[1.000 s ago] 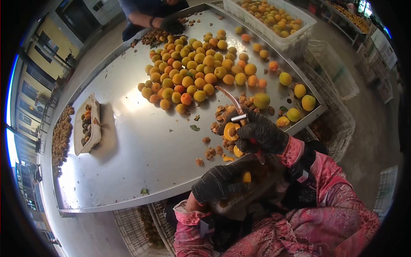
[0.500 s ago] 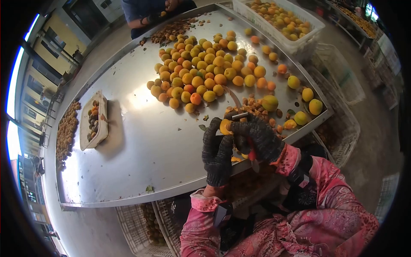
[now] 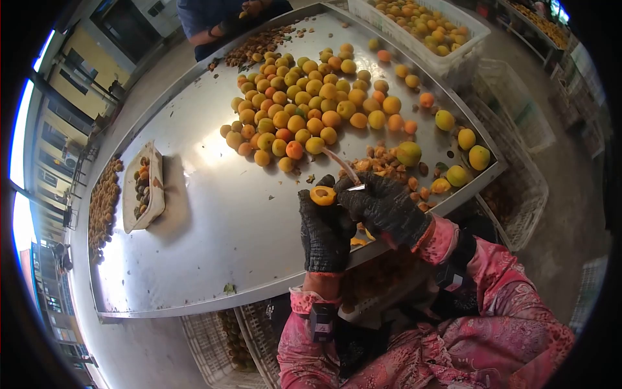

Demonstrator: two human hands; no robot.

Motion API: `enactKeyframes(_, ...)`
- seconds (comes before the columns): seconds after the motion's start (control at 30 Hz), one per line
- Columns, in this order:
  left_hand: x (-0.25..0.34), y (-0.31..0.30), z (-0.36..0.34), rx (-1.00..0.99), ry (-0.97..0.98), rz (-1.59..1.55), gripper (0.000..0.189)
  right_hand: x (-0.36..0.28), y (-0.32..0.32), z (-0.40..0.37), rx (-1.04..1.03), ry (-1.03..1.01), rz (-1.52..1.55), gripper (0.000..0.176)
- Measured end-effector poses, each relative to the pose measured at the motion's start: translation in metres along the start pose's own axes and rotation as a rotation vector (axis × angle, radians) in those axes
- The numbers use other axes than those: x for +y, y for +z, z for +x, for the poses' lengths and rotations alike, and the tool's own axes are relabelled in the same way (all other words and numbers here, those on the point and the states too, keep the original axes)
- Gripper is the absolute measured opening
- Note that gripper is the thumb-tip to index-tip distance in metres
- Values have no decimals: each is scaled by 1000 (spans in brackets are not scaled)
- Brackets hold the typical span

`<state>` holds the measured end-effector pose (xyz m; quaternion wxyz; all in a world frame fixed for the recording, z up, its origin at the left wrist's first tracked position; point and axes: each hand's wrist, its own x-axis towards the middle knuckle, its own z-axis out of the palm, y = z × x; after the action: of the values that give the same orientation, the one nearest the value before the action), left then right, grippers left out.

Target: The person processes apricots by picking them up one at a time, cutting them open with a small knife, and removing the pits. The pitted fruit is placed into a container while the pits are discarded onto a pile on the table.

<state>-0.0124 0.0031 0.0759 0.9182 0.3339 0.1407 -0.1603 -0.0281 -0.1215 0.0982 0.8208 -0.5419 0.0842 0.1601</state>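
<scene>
My left hand (image 3: 326, 230), in a dark knitted glove, is closed around a cut apricot (image 3: 322, 196) with its orange inside and hollow facing up. Beside it, my right hand (image 3: 382, 204), gloved alike, grips a curved knife (image 3: 343, 166); a shiny metal part shows at the fingers, and the thin blade points away over the table. The right fingertips are right at the apricot's edge. Just beyond that hand lies a heap of apricot stones (image 3: 382, 163). A large pile of whole apricots (image 3: 295, 107) covers the middle of the steel table (image 3: 214, 259).
A white tub (image 3: 155, 194) with dark pieces stands at left, near a strip of stones (image 3: 103, 211). At the back right is a white crate of apricots (image 3: 447, 58). Another person's arm (image 3: 210, 32) is at the far edge. Plastic baskets (image 3: 214, 350) sit below the table.
The apricot has turned from its outer side to its open cut face. My right hand has shifted slightly left and down, with the knife moving along.
</scene>
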Motion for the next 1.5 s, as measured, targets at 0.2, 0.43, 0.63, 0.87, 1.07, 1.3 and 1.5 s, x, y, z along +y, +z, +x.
enactKeyframes(0.2,-7,-10,3,0,302,500,47,6,1,2,-16,-324,-336,24)
enactKeyframes(0.43,-5,-12,-3,-226,-140,21,43,-19,-16,8,111,-393,262,29)
enactKeyframes(0.63,-37,-17,1,-52,1,360,49,-23,-17,22,184,-654,469,29)
enactKeyframes(0.87,-44,-10,9,5,-65,154,43,-22,-3,24,197,-773,367,22)
enactKeyframes(1.07,-48,-21,8,-6,25,272,37,-9,-13,31,205,-891,26,19)
enactKeyframes(1.3,-45,-12,0,-121,829,1480,35,-7,-11,34,213,-682,444,27)
enactKeyframes(1.5,-51,-14,3,-50,909,1642,34,-3,-22,45,320,-591,525,16)
